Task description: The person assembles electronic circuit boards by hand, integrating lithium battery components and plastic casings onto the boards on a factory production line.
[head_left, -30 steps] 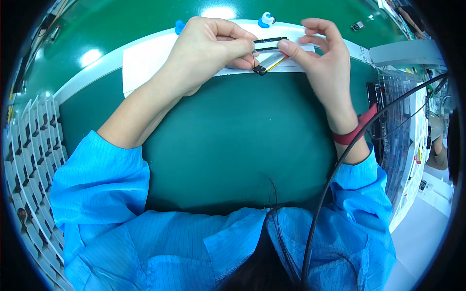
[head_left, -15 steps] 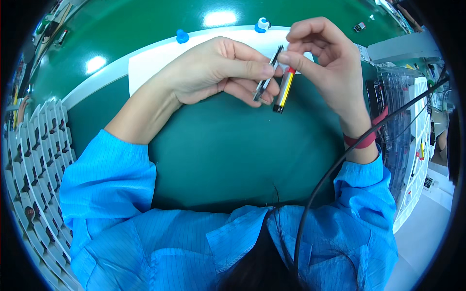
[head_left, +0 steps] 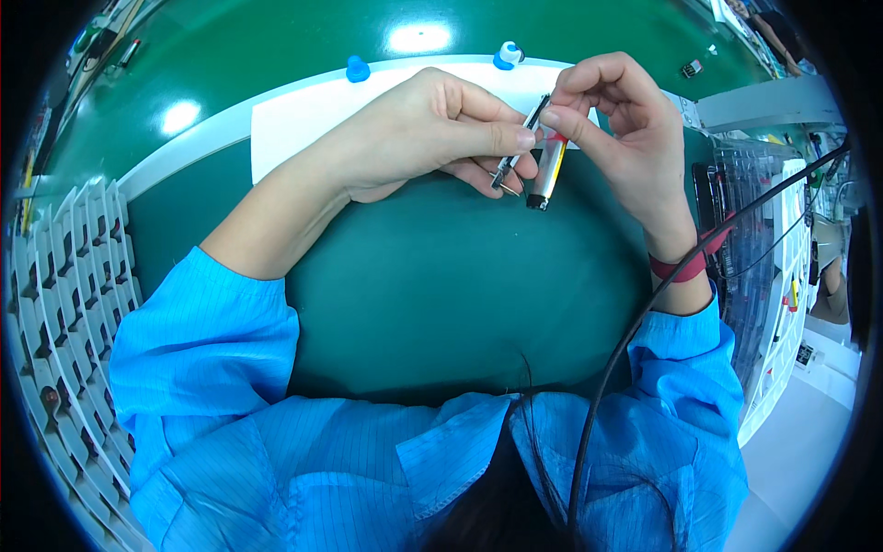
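My left hand [head_left: 451, 133] is closed, with thumb and fingers pinching a thin, narrow black-and-silver part [head_left: 506, 173] held slanted above the mat. Beside my left fingertips hangs a small silver cylinder [head_left: 548, 175], like a battery cell, with red at its upper end and a black lower end. Whether the cylinder is joined to the thin part cannot be made out. My right hand [head_left: 621, 124] is closed too. Its thumb and forefinger press together at the upper end of the thin part, just above the cylinder; its other fingers are curled.
A white sheet [head_left: 294, 138] lies on the green table mat [head_left: 460, 294] beyond my hands. Two small blue-topped pieces, one blue [head_left: 358, 69] and one blue-and-white [head_left: 509, 56], stand at its far edge. Slotted racks [head_left: 74, 304] flank the left; clear trays [head_left: 759, 230] and a black cable [head_left: 662, 285] the right.
Both hands have shifted slightly, keeping the thin part between them. The cylinder has turned, showing more silver and less yellow. The view has moved a little.
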### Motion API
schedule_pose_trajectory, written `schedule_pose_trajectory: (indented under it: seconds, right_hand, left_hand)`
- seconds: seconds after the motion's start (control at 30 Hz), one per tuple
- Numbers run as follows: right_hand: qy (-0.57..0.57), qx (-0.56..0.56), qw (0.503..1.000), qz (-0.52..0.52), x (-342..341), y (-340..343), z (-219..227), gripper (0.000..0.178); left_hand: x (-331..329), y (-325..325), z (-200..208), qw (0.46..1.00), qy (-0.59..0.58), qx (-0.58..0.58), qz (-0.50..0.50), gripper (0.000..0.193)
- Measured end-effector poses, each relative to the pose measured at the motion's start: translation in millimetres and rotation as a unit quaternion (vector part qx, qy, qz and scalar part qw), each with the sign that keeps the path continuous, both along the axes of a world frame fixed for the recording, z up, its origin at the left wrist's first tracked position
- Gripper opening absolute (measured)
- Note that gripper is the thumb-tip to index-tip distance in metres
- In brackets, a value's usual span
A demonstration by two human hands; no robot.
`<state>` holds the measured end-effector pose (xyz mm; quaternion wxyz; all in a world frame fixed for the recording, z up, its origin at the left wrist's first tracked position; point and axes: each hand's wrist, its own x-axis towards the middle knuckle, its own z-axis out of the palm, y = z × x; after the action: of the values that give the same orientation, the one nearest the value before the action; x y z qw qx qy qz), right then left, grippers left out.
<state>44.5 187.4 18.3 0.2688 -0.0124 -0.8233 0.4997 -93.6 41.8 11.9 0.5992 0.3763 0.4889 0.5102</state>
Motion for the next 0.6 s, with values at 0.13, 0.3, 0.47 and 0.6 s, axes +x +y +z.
schedule_pose_trajectory:
  seconds: [0.13, 0.3, 0.47, 0.6]
  right_hand:
    - [-0.003, 0.076, 0.997, -0.003, 1, 0, 3, 0.017]
    - [0.0, 0.202, 0.979, 0.018, 4, 1, 4, 0.016]
    - [0.115, 0.274, 0.955, -0.023, -1, -1, -2, 0.019]
    - [0.115, 0.184, 0.97, -0.109, -3, -4, -5, 0.02]
  left_hand:
    - [-2, 1, -1, 1.0, 0.001, 0.011, -0.014, 0.024]
    - [-2, 0, 4, 1.0, 0.0, 0.014, -0.025, 0.025]
    - [-1, 3, 0, 0.999, -0.038, 0.024, 0.029, 0.025]
    - [0, 3, 3, 0.999, -0.026, 0.026, 0.034, 0.024]
